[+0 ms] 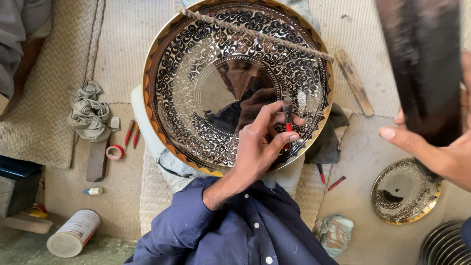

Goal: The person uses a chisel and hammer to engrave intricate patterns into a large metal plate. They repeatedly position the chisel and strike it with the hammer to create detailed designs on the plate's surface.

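Observation:
A large round metal plate (196, 98) with black floral engraving and a gold scalloped rim leans on my lap. A twisted cord (255, 34) lies across its upper part. My left hand (260, 147), in a blue sleeve, holds a small chisel (287, 110) with a red grip upright, its dark head up and its tip on the plate's lower right engraved band. My right hand (436, 152) at the right edge grips a dark wooden mallet (424, 64), raised high and blurred, apart from the chisel.
A smaller engraved plate (405, 191) and stacked dishes (444, 245) lie at lower right. A wooden stick (354, 82) sits right of the big plate. At left are a rag (89, 112), red tape roll (115, 152), red-handled tools (129, 132), a can (73, 233). Another person (19, 34) sits at top left.

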